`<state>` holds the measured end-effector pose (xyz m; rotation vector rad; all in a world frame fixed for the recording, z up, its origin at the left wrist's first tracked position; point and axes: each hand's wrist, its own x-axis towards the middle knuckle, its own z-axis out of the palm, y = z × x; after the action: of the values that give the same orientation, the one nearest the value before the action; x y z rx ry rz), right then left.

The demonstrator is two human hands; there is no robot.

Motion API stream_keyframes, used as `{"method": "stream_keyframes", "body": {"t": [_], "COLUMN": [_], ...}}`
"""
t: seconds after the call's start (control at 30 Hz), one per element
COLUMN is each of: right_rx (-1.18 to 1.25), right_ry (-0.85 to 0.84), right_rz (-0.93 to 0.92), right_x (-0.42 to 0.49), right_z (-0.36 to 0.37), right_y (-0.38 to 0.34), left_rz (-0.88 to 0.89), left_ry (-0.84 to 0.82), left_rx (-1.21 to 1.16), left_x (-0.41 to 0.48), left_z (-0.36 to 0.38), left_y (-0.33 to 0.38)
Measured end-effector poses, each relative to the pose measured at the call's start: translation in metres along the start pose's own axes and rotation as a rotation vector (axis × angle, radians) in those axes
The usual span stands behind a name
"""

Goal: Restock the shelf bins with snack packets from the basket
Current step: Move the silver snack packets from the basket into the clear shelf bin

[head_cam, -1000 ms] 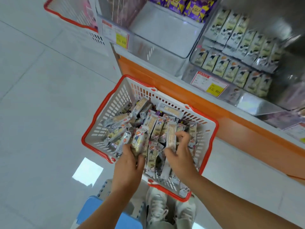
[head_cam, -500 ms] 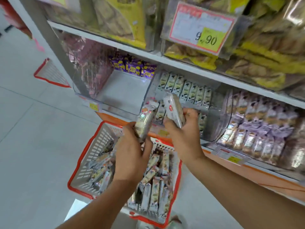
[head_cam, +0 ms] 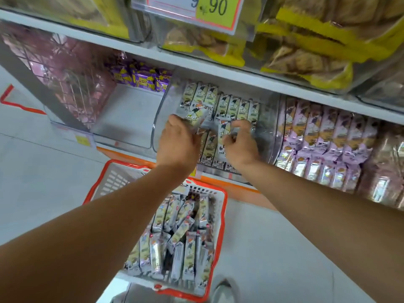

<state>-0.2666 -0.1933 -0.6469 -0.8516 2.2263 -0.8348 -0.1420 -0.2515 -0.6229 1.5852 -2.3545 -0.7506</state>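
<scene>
A clear shelf bin (head_cam: pixel 159 119) holds rows of cream snack packets (head_cam: pixel 236 106). Both my hands reach into it. My left hand (head_cam: pixel 179 141) grips a cream packet (head_cam: pixel 196 115) tilted above the rows. My right hand (head_cam: pixel 239 145) pinches another cream packet (head_cam: pixel 225 130) upright over the front row. Below, the red-and-white basket (head_cam: pixel 222 226) stands on the floor, with several of the same packets (head_cam: pixel 181 243) lying inside it.
A bin of purple packets (head_cam: pixel 142 76) sits to the left, mostly bare at its front. Lilac packets (head_cam: pixel 323 145) fill the bin on the right. Yellow bags (head_cam: pixel 306 53) and a price tag (head_cam: pixel 194 9) hang on the shelf above. My shoe (head_cam: pixel 223 290) stands by the basket.
Both hands rose from the basket, each with a packet, and moved forward into the clear bin. The view swung up from the basket to the shelf.
</scene>
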Motion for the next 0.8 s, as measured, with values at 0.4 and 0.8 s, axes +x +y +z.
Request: {"method": "stream_keyframes", "body": {"t": [0.4, 0.8], "right_rx": [-0.491, -0.194], "right_ry": [-0.162, 0.151], "right_rz": [-0.093, -0.139], "right_x": [0.015, 0.015], "right_z": [0.012, -0.001], "right_y": [0.009, 0.005], "left_rz": [-0.057, 0.104], "left_ry": [-0.227, -0.005], "left_rx": [0.355, 0.157], "left_x": [0.029, 0.025], "left_z": [0.021, 0.021], "left_y": [-0.011, -0.003]}}
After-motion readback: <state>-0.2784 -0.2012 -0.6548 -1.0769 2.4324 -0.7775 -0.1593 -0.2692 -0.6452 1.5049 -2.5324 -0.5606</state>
